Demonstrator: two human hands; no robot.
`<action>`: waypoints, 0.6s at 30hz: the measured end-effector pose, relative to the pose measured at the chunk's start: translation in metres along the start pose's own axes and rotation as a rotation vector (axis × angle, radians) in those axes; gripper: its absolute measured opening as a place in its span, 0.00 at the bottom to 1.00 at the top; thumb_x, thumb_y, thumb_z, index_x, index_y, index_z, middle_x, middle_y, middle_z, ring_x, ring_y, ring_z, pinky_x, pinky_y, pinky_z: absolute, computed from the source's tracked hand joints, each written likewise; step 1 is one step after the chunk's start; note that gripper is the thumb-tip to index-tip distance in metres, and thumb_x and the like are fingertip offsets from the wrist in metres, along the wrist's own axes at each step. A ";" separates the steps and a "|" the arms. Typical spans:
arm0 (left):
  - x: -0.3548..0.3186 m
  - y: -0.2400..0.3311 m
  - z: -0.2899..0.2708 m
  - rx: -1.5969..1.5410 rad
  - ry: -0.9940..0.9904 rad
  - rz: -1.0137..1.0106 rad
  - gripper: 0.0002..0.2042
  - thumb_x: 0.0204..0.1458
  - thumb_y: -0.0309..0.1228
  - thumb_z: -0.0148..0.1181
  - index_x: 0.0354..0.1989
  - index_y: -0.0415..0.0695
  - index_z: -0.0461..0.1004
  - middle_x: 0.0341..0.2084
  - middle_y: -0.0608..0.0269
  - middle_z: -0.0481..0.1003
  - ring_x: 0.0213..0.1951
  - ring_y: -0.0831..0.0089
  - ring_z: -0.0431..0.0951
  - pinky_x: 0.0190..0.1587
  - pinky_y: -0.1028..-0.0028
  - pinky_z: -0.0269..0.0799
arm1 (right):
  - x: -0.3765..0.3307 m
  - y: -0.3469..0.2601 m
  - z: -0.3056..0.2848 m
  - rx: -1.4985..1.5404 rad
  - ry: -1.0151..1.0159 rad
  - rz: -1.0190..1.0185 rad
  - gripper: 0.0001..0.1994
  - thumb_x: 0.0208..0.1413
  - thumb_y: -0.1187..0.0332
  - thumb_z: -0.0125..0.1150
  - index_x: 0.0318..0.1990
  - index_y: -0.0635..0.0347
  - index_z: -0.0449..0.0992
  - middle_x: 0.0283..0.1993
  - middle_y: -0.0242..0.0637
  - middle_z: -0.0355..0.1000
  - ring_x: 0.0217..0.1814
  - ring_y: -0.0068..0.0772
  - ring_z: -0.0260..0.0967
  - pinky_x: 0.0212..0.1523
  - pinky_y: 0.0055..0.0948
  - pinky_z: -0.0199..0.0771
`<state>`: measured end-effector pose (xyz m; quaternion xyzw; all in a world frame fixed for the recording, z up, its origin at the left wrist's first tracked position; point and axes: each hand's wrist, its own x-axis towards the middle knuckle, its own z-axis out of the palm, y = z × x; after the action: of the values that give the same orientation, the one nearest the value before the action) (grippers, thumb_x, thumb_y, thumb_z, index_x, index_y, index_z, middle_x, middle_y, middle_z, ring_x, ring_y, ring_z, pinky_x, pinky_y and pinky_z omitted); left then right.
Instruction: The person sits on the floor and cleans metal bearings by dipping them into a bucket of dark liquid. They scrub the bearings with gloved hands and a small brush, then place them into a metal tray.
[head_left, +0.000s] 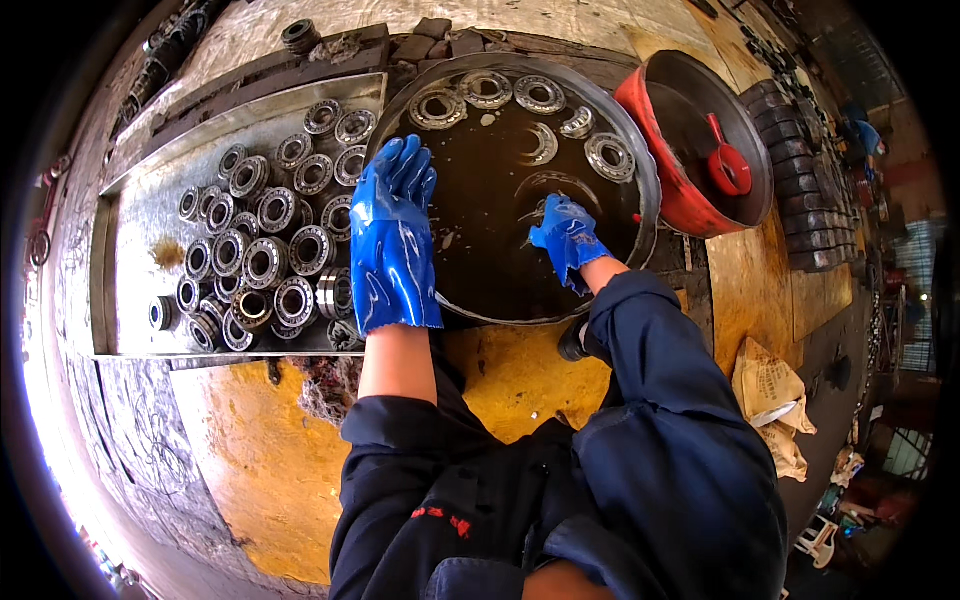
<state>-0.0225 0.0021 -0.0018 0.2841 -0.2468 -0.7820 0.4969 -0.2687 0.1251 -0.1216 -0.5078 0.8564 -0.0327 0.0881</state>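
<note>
Both my hands wear blue rubber gloves. My left hand [392, 235] is flat with fingers apart over the left rim of a big round metal basin [640, 190] of dark liquid, holding nothing. My right hand [567, 235] reaches into the dark liquid near the basin's middle; its fingers are curled down at the surface and what they grip is hidden. Several steel roller bearings [540, 94] lie along the far side of the basin, partly sunk.
A metal tray [140, 220] at the left holds a heap of several bearings [262, 262]. A red tub [690, 200] with a red scoop [728, 165] stands to the right of the basin. Crumpled paper bags [770, 395] lie at the right on the yellow floor.
</note>
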 end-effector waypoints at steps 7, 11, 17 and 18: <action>0.003 0.002 -0.017 -0.146 0.016 -0.009 0.26 0.68 0.42 0.50 0.68 0.38 0.61 0.68 0.47 0.64 0.67 0.54 0.67 0.67 0.59 0.67 | 0.038 -0.002 0.053 -0.172 -0.159 -0.049 0.12 0.42 0.60 0.68 0.30 0.58 0.85 0.36 0.50 0.81 0.40 0.54 0.81 0.40 0.48 0.80; 0.002 0.001 -0.018 -0.198 -0.032 -0.015 0.27 0.69 0.42 0.49 0.69 0.37 0.59 0.68 0.46 0.63 0.67 0.53 0.66 0.68 0.59 0.65 | 0.030 -0.030 0.054 -0.287 -0.138 -0.046 0.12 0.42 0.58 0.69 0.30 0.55 0.85 0.34 0.49 0.81 0.39 0.51 0.81 0.37 0.47 0.80; 0.013 -0.006 -0.021 -0.273 0.019 -0.083 0.24 0.66 0.41 0.54 0.66 0.41 0.63 0.65 0.47 0.68 0.64 0.51 0.71 0.64 0.58 0.72 | 0.036 0.004 0.045 -0.148 -0.109 -0.149 0.14 0.46 0.58 0.66 0.33 0.58 0.84 0.37 0.51 0.80 0.39 0.54 0.80 0.41 0.47 0.80; 0.014 -0.007 -0.021 -0.273 0.015 -0.094 0.24 0.66 0.41 0.53 0.66 0.41 0.64 0.65 0.48 0.68 0.63 0.52 0.71 0.64 0.58 0.72 | 0.038 0.012 0.046 -0.110 -0.044 -0.113 0.13 0.46 0.58 0.66 0.33 0.59 0.84 0.36 0.51 0.80 0.39 0.54 0.80 0.41 0.48 0.80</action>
<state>-0.0175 -0.0102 -0.0238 0.2307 -0.1210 -0.8285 0.4957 -0.2882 0.0988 -0.1732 -0.5601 0.8245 0.0206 0.0772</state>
